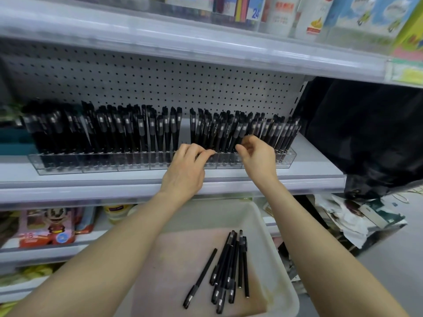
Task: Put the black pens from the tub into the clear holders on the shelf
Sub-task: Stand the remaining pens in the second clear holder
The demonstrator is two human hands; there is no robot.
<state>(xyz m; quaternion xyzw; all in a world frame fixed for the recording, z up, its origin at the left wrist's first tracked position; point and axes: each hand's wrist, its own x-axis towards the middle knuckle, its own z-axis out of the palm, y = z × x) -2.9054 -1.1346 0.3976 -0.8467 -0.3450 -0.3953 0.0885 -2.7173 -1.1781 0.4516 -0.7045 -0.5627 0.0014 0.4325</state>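
Observation:
Clear holders (91, 164) run along the shelf (315, 170), packed with upright black pens (119, 131); a narrow gap (185, 133) splits the row. My left hand (185, 170) reaches in just right of that gap, thumb and fingers pinched on the lower barrel of a standing pen (216, 139). My right hand (259, 156) pinches another standing pen (238, 131) a little further right. Below, the white tub (263, 216) holds several loose black pens (229, 266), one of them (201, 277) lying apart to the left.
A black bag (366, 133) hangs right of the shelf end. Crumpled papers and packs (354, 216) lie beneath it. The upper shelf lip (206, 49) juts out overhead. Toy packs (45, 227) fill the lower shelf. A teal box (13, 143) stands at the left.

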